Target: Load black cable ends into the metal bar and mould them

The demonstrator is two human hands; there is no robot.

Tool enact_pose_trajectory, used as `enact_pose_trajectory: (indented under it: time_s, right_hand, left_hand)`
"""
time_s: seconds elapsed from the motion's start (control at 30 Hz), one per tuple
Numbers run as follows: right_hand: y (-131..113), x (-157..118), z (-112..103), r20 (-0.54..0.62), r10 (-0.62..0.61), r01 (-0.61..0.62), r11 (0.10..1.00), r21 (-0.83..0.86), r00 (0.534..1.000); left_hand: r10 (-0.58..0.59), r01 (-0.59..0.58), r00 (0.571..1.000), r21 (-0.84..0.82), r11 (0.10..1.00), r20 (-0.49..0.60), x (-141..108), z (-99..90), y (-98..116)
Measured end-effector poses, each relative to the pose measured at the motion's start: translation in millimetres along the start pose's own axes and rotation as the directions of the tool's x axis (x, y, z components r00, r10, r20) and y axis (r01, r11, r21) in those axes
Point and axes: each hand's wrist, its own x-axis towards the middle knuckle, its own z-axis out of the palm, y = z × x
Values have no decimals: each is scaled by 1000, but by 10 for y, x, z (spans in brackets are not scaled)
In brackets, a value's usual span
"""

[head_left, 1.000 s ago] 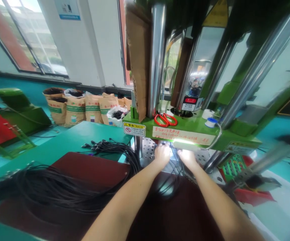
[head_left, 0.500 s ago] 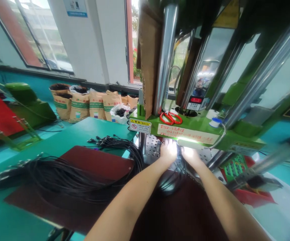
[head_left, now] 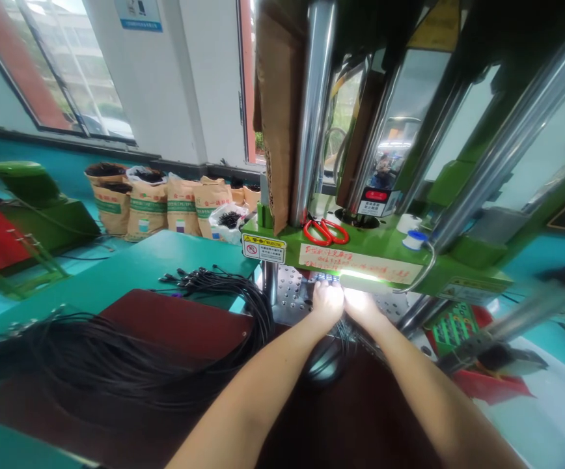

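Under the lamp of the green press (head_left: 292, 244), my left hand (head_left: 329, 301) and my right hand (head_left: 360, 305) are side by side, nearly touching. Both are overexposed, and their fingers are hard to make out. Thin black cables (head_left: 344, 332) hang down from between them in a loop toward me. Just beyond my left hand shows a bluish metal piece (head_left: 326, 277). A perforated metal plate (head_left: 289, 293) lies around the hands. Whatever the fingertips hold is hidden.
A big bundle of black cables (head_left: 116, 365) lies on a brown board (head_left: 175, 326) at the left. Red-handled scissors (head_left: 325, 232) and a blue-and-white spool (head_left: 414, 240) rest on the press. Vertical steel columns (head_left: 314, 111) rise above. Paper sacks (head_left: 148, 205) stand behind.
My right hand has moved left, closer to my left hand. The bluish metal piece beyond the hands shows more clearly. The whole view has shifted slightly.
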Motion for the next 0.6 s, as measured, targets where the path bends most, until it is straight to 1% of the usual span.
enact_pose_trajectory:
  time_s: [0.17, 0.3, 0.4, 0.47, 0.53, 0.6]
  right_hand:
    - [1, -12, -5, -33, 4, -4, 1000, 13, 999]
    - [63, -68, 40, -85, 15, -15, 1000, -1, 996]
    - [149, -128, 100, -88, -4, 3, 1000, -10, 996]
    - [200, -155, 137, -71, -33, 33, 999, -10, 997]
    - [232, -165, 158, -50, -63, 63, 998, -8, 997]
    - [243, -165, 158, -31, -78, 77, 997, -4, 996]
  left_hand:
    - [18, -18, 1000, 0, 1000, -22, 40, -17, -3]
    - [46, -46, 998, -7, 999, -47, 94, -109, -116]
    - [147, -148, 988, -29, 989, -46, 75, -176, -280]
    - [233, -235, 972, -45, 971, -37, 45, -191, -388]
    - [305, -306, 952, -68, 950, -25, 28, -177, -470]
    - [342, -341, 940, -99, 935, -8, 40, -138, -524]
